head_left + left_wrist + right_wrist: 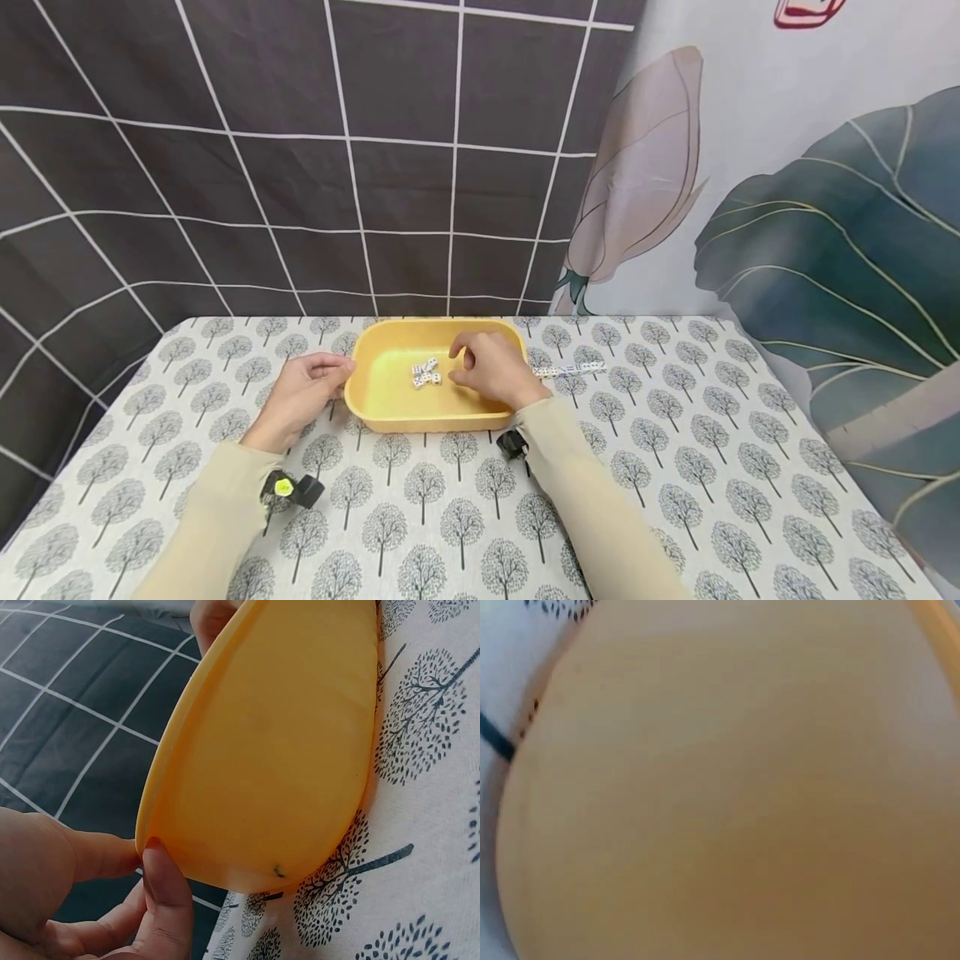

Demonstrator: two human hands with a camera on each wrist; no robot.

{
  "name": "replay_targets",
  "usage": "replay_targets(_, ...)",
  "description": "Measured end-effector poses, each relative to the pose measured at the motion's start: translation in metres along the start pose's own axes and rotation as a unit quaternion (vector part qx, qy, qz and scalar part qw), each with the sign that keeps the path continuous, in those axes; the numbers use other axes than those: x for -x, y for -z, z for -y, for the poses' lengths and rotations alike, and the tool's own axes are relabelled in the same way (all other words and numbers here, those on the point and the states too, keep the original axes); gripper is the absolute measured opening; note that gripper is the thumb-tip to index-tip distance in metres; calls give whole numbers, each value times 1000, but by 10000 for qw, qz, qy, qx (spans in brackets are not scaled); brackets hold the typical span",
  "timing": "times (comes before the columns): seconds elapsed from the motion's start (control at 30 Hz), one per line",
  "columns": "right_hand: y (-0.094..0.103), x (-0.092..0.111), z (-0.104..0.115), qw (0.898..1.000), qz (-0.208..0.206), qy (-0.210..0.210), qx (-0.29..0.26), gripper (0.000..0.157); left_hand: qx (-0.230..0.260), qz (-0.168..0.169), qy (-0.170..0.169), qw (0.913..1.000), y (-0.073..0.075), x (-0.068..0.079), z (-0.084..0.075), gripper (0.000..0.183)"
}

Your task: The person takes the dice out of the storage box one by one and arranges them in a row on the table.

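Note:
A yellow plastic basin (390, 423) with rounded corners stands on the patterned cloth. My left hand (306, 390) pinches its left rim between thumb and finger; the left wrist view shows that hand (112, 900) at the rim of the basin (270, 750) from close up. Several white dice (426, 374) lie in a small cluster on the basin floor. Over the right part of the basin, my right hand (491, 367) reaches in, thumb and bent forefinger apart, just right of the dice. In the right wrist view the basin wall (705, 780) fills nearly everything and hides that hand.
A straight row of white dice (572, 370) lies on the cloth just right of the basin. The table (675, 467) has a white cloth printed with trees. Behind it hang a dark gridded curtain (405, 192) and a flowered one (652, 167).

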State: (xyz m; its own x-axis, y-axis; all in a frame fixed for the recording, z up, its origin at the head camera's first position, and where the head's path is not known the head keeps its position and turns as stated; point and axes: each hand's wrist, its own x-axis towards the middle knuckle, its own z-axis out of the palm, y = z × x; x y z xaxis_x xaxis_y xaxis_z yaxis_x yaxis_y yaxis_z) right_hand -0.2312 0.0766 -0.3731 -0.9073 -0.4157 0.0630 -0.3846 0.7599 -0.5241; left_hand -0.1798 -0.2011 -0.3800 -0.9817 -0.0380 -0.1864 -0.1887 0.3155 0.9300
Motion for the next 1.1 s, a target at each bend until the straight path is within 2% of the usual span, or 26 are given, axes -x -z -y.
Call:
replay_targets(0.3,-10,-2,8,9988,392,-228,-171,26,15,-15,-36,10000,1,1,-1,38)
replay_targets(0.57,-17,-5,8,9988,377,-135,283,22,42,29,51,10000,1,2,-4,38)
replay_targets(0.8,-22,-6,7,9978,534,-109,373,23,52,23,40,10000,0,2,-5,37)
replay_targets(1.1,-22,-4,9,9977,517,-93,426,13,9,24,68,10000,0,2,-3,38)
